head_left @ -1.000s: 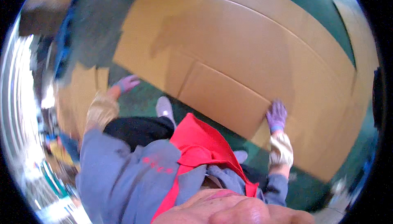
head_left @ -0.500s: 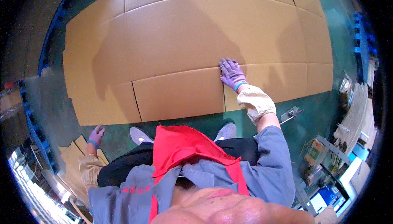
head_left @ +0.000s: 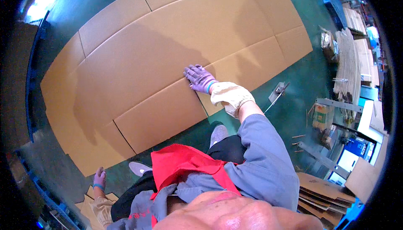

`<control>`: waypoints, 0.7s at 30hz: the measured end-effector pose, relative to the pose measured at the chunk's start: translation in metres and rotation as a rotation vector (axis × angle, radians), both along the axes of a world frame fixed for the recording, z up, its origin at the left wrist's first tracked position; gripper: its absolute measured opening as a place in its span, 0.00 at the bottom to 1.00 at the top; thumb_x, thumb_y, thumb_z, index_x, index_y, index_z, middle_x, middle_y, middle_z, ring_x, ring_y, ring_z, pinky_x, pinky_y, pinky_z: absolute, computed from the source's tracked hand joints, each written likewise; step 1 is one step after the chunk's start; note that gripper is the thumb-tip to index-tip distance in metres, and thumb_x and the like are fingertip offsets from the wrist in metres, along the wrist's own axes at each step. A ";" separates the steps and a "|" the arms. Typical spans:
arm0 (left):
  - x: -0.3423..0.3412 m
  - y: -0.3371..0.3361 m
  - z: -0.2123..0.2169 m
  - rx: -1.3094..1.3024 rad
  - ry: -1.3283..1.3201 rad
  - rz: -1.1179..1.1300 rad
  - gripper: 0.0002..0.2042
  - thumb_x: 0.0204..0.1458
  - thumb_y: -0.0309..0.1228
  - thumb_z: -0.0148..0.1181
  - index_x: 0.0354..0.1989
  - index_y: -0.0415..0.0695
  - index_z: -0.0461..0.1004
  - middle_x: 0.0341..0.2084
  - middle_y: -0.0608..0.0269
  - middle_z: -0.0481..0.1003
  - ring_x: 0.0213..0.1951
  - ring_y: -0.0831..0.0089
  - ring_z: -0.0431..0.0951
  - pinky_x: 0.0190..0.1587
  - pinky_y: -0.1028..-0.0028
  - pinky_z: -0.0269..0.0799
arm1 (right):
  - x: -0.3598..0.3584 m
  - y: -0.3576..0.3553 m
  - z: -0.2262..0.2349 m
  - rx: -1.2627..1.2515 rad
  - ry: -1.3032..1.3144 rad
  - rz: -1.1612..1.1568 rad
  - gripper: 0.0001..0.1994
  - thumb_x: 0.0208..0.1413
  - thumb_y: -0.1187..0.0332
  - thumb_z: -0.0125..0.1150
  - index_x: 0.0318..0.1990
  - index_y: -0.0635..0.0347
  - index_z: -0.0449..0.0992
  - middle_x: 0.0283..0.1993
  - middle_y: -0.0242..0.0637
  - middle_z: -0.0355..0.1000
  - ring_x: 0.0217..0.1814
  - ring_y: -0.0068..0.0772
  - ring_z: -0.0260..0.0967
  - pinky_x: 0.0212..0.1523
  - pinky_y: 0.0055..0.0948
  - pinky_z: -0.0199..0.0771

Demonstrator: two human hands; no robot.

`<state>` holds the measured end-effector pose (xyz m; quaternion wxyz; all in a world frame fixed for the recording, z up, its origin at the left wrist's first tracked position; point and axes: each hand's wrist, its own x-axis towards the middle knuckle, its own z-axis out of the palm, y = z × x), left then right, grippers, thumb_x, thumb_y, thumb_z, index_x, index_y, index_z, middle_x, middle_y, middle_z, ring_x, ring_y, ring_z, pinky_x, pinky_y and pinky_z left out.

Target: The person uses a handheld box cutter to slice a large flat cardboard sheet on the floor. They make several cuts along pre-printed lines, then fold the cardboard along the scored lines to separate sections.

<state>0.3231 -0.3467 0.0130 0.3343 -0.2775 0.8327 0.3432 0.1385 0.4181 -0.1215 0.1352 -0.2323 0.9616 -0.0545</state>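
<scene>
A large flat sheet of brown cardboard (head_left: 168, 49) with crease lines and slots lies spread on the green floor in front of me. My right hand (head_left: 199, 78), in a purple glove, rests flat on it, fingers stretched out, at the upper end of a slot along the near crease. Low at the left, my left hand (head_left: 100, 178), gloved too, hangs open beside the sheet's near left corner with nothing visible in it. Its fingers point toward the board and look small from here.
Smaller cardboard pieces (head_left: 87, 205) lie by my left forearm. A metal tool with a long thin handle (head_left: 278, 93) is on the floor to the right. Stacked flat cardboard (head_left: 347, 68), a metal-framed bench (head_left: 323, 156) and more sheets (head_left: 323, 192) stand along the right side.
The view has turned, so the cardboard now slants up to the right and more of the right side shows. My right hand stays flat at the same slot; the left remains near the corner.
</scene>
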 end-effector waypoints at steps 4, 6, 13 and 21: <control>-0.004 -0.012 -0.008 -0.046 -0.029 -0.020 0.22 0.57 0.35 0.56 0.59 0.39 0.68 0.54 0.51 0.73 0.55 0.63 0.73 0.57 0.68 0.67 | -0.002 -0.002 -0.001 0.053 -0.040 0.003 0.34 0.58 0.50 0.49 0.69 0.54 0.54 0.75 0.39 0.47 0.77 0.43 0.41 0.74 0.45 0.36; -0.010 -0.004 -0.006 -0.045 -0.028 -0.047 0.22 0.57 0.36 0.57 0.59 0.39 0.67 0.54 0.50 0.73 0.55 0.63 0.73 0.57 0.68 0.67 | 0.000 -0.001 -0.001 0.067 -0.048 -0.002 0.34 0.58 0.50 0.49 0.70 0.54 0.54 0.75 0.39 0.47 0.77 0.43 0.40 0.74 0.45 0.36; -0.014 0.004 0.002 -0.073 -0.073 -0.027 0.23 0.57 0.36 0.57 0.59 0.38 0.67 0.53 0.49 0.73 0.54 0.63 0.73 0.57 0.69 0.67 | 0.000 0.000 -0.008 0.038 -0.022 0.009 0.34 0.58 0.50 0.48 0.70 0.53 0.53 0.75 0.38 0.46 0.77 0.42 0.40 0.74 0.45 0.35; -0.015 0.005 0.000 -0.037 -0.081 0.006 0.23 0.58 0.35 0.56 0.59 0.37 0.66 0.54 0.49 0.72 0.55 0.63 0.73 0.57 0.69 0.67 | 0.000 0.000 -0.004 0.038 -0.028 0.007 0.34 0.57 0.50 0.49 0.69 0.52 0.54 0.75 0.37 0.46 0.77 0.42 0.40 0.74 0.44 0.35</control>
